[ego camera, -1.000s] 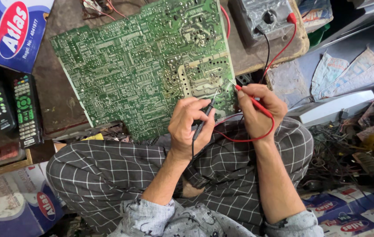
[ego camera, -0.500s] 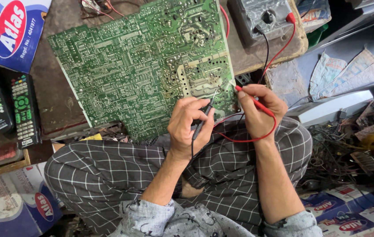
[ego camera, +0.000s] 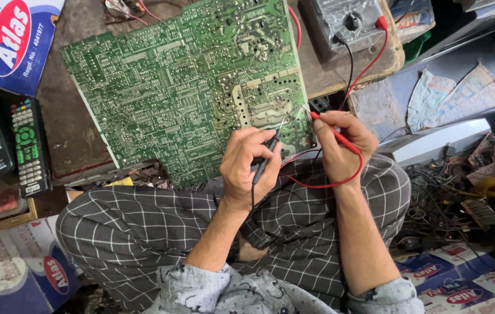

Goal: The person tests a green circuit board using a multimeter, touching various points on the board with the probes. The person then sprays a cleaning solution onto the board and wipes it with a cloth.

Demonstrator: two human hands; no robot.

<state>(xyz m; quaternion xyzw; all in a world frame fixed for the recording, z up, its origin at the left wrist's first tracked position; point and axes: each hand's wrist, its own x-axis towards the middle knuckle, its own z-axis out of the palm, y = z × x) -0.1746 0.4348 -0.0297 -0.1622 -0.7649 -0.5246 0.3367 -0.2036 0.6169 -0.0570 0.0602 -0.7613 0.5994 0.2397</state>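
Both probes in grip: left hand clamped on black probe, right hand on red probe. Tips touch green circuit board on the surface, near edge; probing underway, most board unprobed.

Worn brown wooden tabletop, cluttered floor of tangled wires (right side), blue cardboard boxes, daylight
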